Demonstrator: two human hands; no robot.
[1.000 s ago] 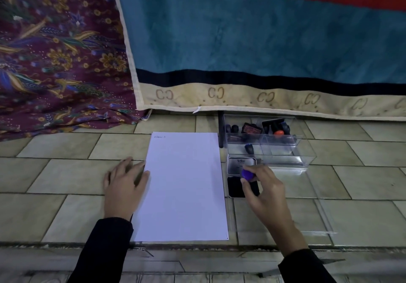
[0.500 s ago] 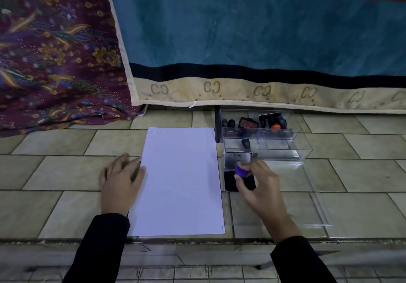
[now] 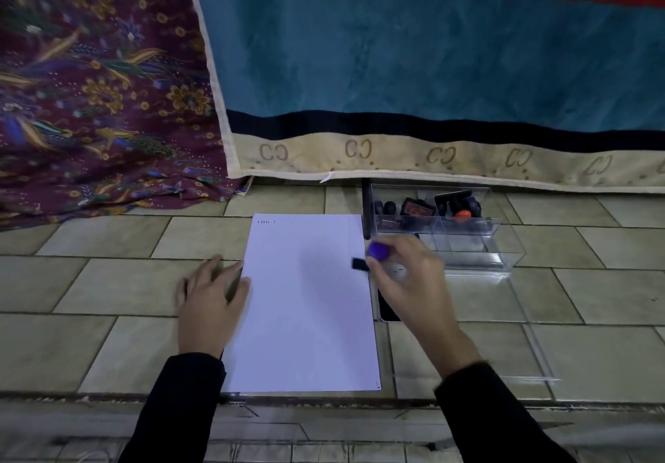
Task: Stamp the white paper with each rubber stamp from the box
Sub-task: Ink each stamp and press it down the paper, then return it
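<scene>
Nearest, at the bottom of the frame, two black sleeves reach in over the front edge of the tiled tabletop [image 3: 108, 347]. The left hand [image 3: 210, 304] lies flat, left of centre, with fingers straight and spread. Its fingertips rest on the left edge of the white paper [image 3: 306, 318]; it holds nothing.

The white paper lies in portrait position at the centre of the frame. One small dark mark [image 3: 266, 222] shows at its upper left corner; the mark is too small to read.

The right hand [image 3: 410, 282] is right of centre, fingers curled round the rubber stamp [image 3: 377, 251]. The stamp has a purple handle and a black base, and it is tilted. The base is over the right edge of the paper. Motion blur prevents telling whether the base touches the sheet.

A dark ink pad [image 3: 388, 309] lies just beside the paper's right edge, largely hidden under the right hand. A clear lid [image 3: 503, 336] lies flat on the tabletop to the right of the ink pad.

Farther back, right of centre, stands the clear box [image 3: 467, 246]. Its rear compartments hold several dark stamps [image 3: 417, 207], one with an orange part [image 3: 462, 213].

A blue cloth [image 3: 431, 48] with a beige border hangs across the upper right. A floral maroon cloth [image 3: 90, 84] fills the upper left.
</scene>
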